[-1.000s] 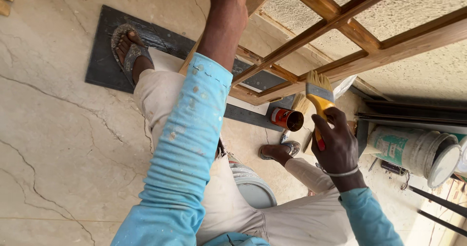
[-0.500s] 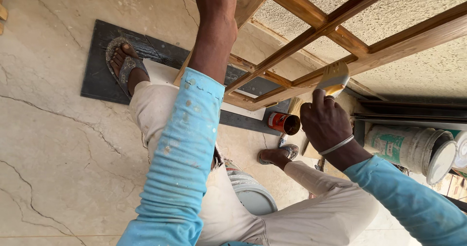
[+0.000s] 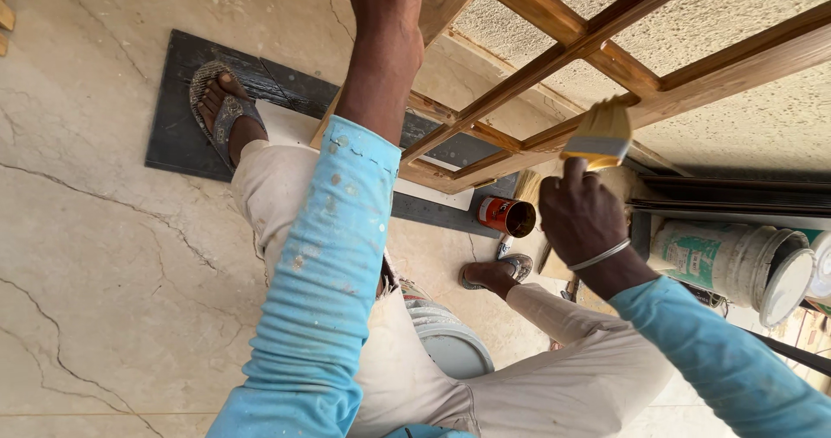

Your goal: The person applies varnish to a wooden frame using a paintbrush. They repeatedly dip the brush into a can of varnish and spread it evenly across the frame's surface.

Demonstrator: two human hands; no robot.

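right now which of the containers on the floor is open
The small red tin below the brush is open, its mouth showing. The white bucket lying on its side is lidded.

White bucket [image 3: 731,263], small red tin [image 3: 506,215]

Sleeves: light blue long sleeves [image 3: 325,273], ribbed with folds and flecked with pale paint spots
Trousers: cream-white trousers [image 3: 537,386], loose and creased
Wrist: thin silver bangle [image 3: 603,254] on the right wrist
Feet: dark strapped sandals [image 3: 221,109], worn, dusty soles
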